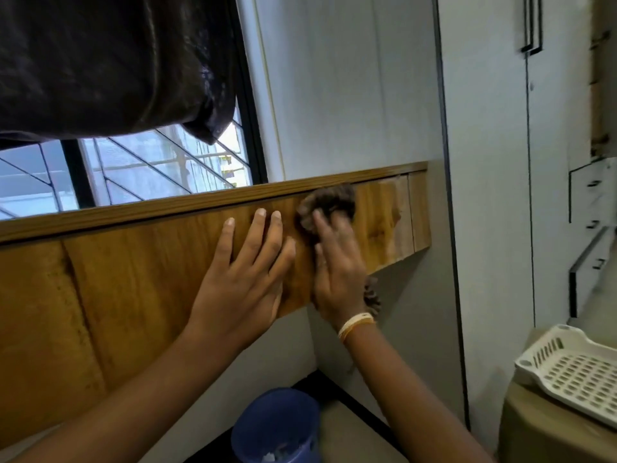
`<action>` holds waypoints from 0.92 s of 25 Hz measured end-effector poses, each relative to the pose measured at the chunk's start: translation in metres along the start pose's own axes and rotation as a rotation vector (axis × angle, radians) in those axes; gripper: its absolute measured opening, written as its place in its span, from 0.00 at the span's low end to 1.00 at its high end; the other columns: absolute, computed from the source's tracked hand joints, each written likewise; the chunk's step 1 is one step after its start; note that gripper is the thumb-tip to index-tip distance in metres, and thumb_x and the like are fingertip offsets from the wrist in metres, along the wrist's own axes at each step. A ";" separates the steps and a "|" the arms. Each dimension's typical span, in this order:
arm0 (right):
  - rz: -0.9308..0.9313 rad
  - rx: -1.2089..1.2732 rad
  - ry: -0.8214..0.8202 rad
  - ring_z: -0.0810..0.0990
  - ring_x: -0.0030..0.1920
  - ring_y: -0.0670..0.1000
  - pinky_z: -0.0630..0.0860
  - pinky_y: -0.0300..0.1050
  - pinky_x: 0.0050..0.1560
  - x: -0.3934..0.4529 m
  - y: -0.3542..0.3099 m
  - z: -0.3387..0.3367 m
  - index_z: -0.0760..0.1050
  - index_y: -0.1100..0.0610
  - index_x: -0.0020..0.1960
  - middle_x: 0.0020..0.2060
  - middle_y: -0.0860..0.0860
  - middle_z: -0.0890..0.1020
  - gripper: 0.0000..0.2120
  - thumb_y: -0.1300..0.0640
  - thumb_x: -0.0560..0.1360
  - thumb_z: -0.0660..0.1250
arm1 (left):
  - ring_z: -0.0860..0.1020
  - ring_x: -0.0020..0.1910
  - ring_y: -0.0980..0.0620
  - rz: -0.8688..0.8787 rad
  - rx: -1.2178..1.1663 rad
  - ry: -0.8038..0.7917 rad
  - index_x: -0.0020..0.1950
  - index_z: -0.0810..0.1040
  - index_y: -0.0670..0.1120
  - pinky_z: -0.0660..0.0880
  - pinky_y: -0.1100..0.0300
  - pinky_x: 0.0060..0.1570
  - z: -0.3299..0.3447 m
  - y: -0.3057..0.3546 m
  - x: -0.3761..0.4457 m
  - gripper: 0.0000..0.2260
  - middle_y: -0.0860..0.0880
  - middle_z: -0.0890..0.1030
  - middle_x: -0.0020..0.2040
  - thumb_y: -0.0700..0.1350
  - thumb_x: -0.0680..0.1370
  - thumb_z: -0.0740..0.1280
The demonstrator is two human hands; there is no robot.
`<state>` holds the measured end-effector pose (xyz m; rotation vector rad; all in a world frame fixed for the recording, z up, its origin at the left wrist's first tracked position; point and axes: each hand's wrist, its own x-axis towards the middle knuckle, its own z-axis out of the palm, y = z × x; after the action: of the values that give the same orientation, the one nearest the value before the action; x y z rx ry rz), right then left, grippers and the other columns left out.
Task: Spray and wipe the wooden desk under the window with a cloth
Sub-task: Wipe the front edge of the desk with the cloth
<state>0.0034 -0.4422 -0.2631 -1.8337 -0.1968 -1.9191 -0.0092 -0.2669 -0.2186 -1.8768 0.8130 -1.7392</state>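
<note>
Right hand (337, 262) flat on cloth (329, 203)

The right hand (337, 269) is blurred, and it covers most of the brown cloth (329, 203), so its grip cannot be told. The bench (133, 282) is cut off by the left edge, and the blue bucket (277, 426) by the bottom edge.

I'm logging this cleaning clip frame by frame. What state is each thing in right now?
Wooden desk: bare surface, being wiped near its right end.
Cloth: bunched, pressed on the desk under the right hand, blurred.
Right hand: on the cloth, fingers extended.
Left hand: flat on the desk, fingers spread, holding nothing.
Curtain: bunched up above the window.
Blue bin: upright on the floor, some scraps inside.
White basket: tilted, looks empty.
</note>
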 end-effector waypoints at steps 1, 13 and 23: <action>-0.053 0.018 -0.020 0.65 0.75 0.53 0.61 0.46 0.75 -0.003 0.000 0.000 0.67 0.56 0.74 0.72 0.57 0.70 0.21 0.58 0.82 0.56 | 0.57 0.76 0.37 -0.003 -0.017 0.011 0.73 0.64 0.43 0.51 0.34 0.72 0.003 0.007 0.006 0.23 0.36 0.60 0.77 0.49 0.80 0.52; 0.458 -0.129 0.167 0.66 0.73 0.57 0.64 0.48 0.69 0.095 0.155 -0.036 0.66 0.57 0.75 0.73 0.58 0.68 0.20 0.60 0.83 0.55 | 0.57 0.77 0.39 -0.095 -0.124 0.050 0.73 0.65 0.43 0.48 0.34 0.72 0.015 0.040 0.032 0.21 0.38 0.61 0.77 0.49 0.81 0.54; 0.718 -0.068 0.361 0.71 0.69 0.54 0.69 0.46 0.69 0.086 0.077 -0.043 0.66 0.58 0.75 0.70 0.55 0.69 0.22 0.66 0.82 0.55 | 0.55 0.77 0.38 -0.108 -0.109 0.037 0.74 0.62 0.43 0.45 0.33 0.72 0.014 0.043 0.030 0.21 0.37 0.58 0.77 0.48 0.82 0.52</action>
<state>-0.0016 -0.5485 -0.2004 -1.2973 0.5743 -1.6816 0.0010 -0.3192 -0.2274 -1.9985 0.8499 -1.8336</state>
